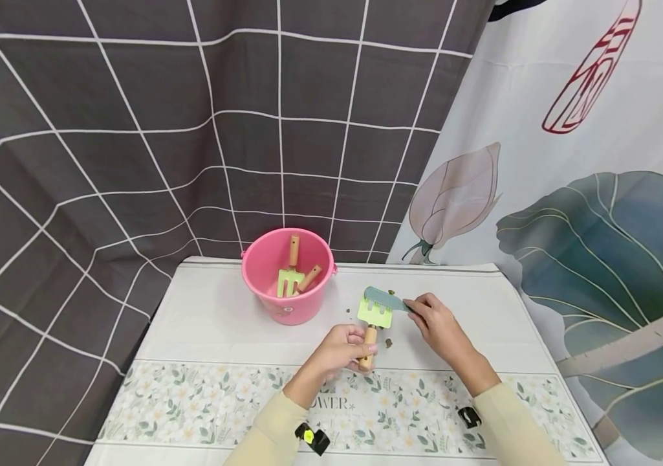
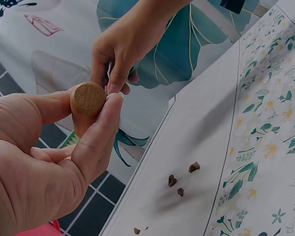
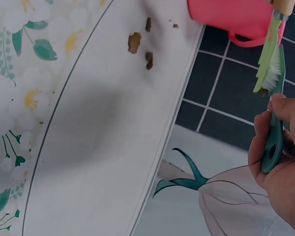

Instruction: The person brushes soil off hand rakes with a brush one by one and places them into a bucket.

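My left hand (image 1: 337, 353) grips the wooden handle of a small green-headed hand rake (image 1: 374, 315), its toothed end pointing away from me. The round handle end (image 2: 88, 98) faces the left wrist camera. In my right hand (image 1: 440, 329) is a teal brush (image 1: 386, 298), pinched by its handle. Its white bristles (image 3: 272, 76) lie against the rake's green head in the right wrist view, with a bit of brown dirt at the tooth tips. Several brown dirt clumps (image 2: 172, 180) lie on the white tabletop below the tools.
A pink bucket (image 1: 290, 312) stands at the back of the table, left of the hands. Inside it are a green garden fork (image 1: 290, 279) and another wooden-handled tool (image 1: 310, 278). A floral strip (image 1: 209, 404) crosses the cloth's front, and a dark grid curtain (image 1: 319, 149) hangs behind.
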{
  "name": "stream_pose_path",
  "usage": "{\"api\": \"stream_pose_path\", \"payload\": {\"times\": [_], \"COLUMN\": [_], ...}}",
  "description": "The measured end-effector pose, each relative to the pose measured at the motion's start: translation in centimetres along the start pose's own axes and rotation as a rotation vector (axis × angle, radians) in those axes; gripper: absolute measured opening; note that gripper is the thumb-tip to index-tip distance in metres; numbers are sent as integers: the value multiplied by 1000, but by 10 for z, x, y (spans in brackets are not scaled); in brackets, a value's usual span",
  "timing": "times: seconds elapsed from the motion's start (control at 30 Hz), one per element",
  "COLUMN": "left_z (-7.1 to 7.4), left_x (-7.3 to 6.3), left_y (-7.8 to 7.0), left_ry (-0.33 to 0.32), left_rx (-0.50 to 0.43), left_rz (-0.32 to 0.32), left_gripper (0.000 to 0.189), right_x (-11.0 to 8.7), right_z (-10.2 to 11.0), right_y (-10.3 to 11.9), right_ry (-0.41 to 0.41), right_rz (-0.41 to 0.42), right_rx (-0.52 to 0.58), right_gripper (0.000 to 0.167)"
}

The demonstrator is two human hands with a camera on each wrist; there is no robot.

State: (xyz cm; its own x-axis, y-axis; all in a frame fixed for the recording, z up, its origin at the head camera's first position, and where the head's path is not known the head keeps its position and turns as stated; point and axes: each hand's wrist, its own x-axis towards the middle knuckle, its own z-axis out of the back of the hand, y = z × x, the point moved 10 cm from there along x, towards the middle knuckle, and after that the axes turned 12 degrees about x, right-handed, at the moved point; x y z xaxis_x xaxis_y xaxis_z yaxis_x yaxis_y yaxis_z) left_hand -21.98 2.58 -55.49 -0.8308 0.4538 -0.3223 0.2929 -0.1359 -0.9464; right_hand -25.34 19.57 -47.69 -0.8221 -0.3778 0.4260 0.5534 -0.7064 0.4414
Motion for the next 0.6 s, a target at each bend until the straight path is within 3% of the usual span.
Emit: {"api": "stream_pose_path", "payload": {"times": [0.37, 0.6], "left_z": [-1, -3], "left_x": [-2, -2], "left_y": [1, 2], "left_ry": [9, 19], "left_rx": [4, -7], "left_rz": [13, 4], "left_gripper": [32, 29], "right_x": [13, 15], "right_z": [-6, -5], "right_y": [-35, -45], "right_ry": [26, 14], "right_rz": [-155, -183], "right_rx": [40, 66], "right_gripper": [27, 26]}}
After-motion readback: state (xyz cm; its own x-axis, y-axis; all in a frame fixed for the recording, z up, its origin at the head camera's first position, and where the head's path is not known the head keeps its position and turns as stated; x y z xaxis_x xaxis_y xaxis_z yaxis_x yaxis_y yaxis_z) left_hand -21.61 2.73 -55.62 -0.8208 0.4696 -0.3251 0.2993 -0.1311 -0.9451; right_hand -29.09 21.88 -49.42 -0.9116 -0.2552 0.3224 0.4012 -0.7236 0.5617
